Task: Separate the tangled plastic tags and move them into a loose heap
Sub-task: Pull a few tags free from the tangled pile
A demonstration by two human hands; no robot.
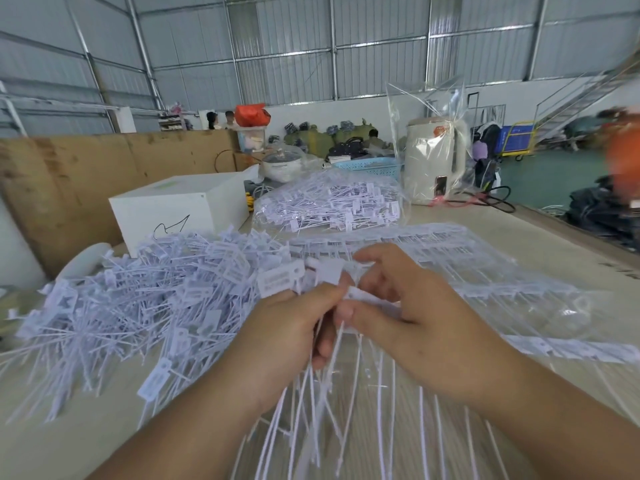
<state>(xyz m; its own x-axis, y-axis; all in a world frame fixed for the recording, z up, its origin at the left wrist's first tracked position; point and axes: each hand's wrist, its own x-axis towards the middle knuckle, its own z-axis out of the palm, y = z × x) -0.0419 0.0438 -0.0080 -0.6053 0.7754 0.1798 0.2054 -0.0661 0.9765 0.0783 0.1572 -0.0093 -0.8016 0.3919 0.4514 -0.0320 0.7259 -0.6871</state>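
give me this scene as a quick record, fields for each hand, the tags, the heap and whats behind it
left hand: left hand grips a bunch of tags, stems fanning down toward the camera
right hand: right hand pinches tag heads at the top of the same bunch
loose heap: loose heap of white tags on the table, left of the hands
unseparated tags: flat connected strips behind and right of the hands
bagged tags: clear bag of tags farther back
other: white box, wrapped kettle

Person in orange (621, 147) at right edge blurred, cut off. Tag stems (311, 445) run off bottom edge. Left hand (287, 337) fingers partly hidden behind held tags. Tag print unreadable.
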